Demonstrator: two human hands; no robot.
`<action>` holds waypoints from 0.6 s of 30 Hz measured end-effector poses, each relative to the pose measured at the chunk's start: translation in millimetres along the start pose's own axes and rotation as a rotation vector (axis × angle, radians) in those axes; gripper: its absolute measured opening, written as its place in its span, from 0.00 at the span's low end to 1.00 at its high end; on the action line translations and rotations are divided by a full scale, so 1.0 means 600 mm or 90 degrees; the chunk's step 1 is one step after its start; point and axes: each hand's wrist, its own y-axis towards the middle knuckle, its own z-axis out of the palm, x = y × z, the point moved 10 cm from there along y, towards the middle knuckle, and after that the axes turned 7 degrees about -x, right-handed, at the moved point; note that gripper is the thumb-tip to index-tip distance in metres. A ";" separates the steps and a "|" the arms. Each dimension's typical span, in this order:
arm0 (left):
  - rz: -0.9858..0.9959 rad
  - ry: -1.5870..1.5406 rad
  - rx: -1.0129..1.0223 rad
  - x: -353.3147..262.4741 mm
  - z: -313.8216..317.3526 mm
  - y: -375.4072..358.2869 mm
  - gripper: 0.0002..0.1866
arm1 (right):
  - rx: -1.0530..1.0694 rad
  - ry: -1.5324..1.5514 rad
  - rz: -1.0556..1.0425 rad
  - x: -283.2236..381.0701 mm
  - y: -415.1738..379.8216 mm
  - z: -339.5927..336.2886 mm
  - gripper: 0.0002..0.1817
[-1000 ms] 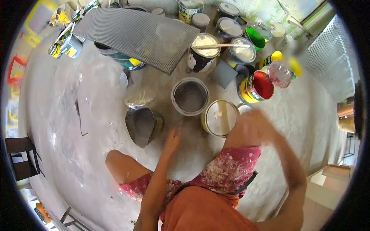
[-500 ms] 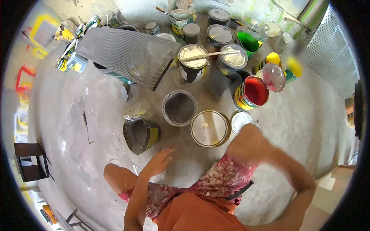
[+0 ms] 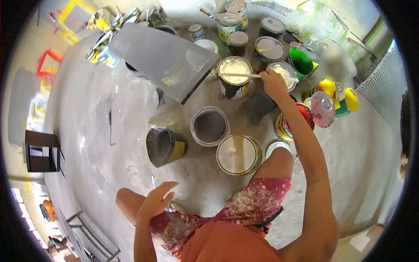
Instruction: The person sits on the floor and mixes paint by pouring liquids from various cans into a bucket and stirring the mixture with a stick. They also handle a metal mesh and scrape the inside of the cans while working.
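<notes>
My right hand point(image 3: 275, 84) is stretched forward, its fingers closed on the end of a flat wooden stirring stick point(image 3: 238, 75). That stick lies across the top of a can of cream-coloured paste point(image 3: 235, 65). Partly behind my right hand is a clear tub of similar paste point(image 3: 286, 74). My left hand point(image 3: 158, 198) hovers over my left thigh, fingers apart and holding nothing. Ahead of it, a dark, tilted can with a yellow label point(image 3: 166, 147) and an open grey tub point(image 3: 210, 126) rest on the floor. A lidded can point(image 3: 238, 155) stands beside my right knee.
Below my right forearm is an open red paint can point(image 3: 301, 120), with a red-stained lid point(image 3: 323, 109) beside it. A green paint can point(image 3: 301, 61) and yellow paint cans point(image 3: 349, 102) stand farther right. A perforated metal sheet point(image 3: 166, 56) covers containers at back left.
My right hand has gone from beside my right knee up to the stick and taken hold of its right end. My left hand has drawn back toward my left thigh. The view has shifted slightly.
</notes>
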 end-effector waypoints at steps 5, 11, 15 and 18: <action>0.011 0.013 -0.034 -0.047 -0.028 0.010 0.20 | 0.188 0.364 0.029 0.036 -0.147 0.015 0.13; -0.059 -0.598 -0.138 -0.090 0.099 0.137 0.23 | 0.286 0.671 -0.127 0.407 -0.193 -0.057 0.22; -0.115 -0.812 -0.389 -0.093 0.047 0.146 0.21 | 0.222 0.692 -0.164 0.450 -0.165 -0.163 0.32; -0.138 -0.802 -0.489 -0.060 -0.041 0.099 0.18 | 0.219 0.845 0.378 0.165 -0.135 -0.038 0.22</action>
